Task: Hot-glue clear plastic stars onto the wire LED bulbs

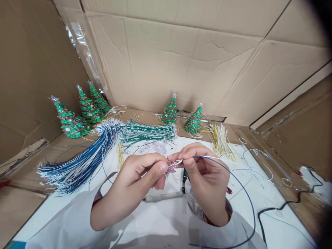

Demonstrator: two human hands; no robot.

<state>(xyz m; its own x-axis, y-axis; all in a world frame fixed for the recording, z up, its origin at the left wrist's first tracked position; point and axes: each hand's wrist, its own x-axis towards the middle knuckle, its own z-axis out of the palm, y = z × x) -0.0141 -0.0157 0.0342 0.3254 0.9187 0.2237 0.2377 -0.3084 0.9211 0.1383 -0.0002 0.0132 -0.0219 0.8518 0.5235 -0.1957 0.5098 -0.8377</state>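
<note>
Between my fingertips, over the white table, is a small clear pinkish star (171, 168). My left hand (145, 173) pinches the star from the left with thumb and forefinger. My right hand (203, 173) is closed on a blue-and-white wire (242, 186), whose tip meets the star. From the right hand the wire's blue strand loops down to the table's front, while a white strand runs off to the right. Whether the tip sits inside the star is too small to tell. More clear stars (155, 148) lie in a pile just behind my hands.
A blue-and-white wire bundle (85, 162) lies left, a green-and-white one (149, 131) behind, a yellow-and-white one (220, 138) at right. Several green Christmas trees (169, 111) stand along the cardboard wall (176, 58). A translucent stick (163, 197) lies below my hands; a black cable (285, 205) runs right.
</note>
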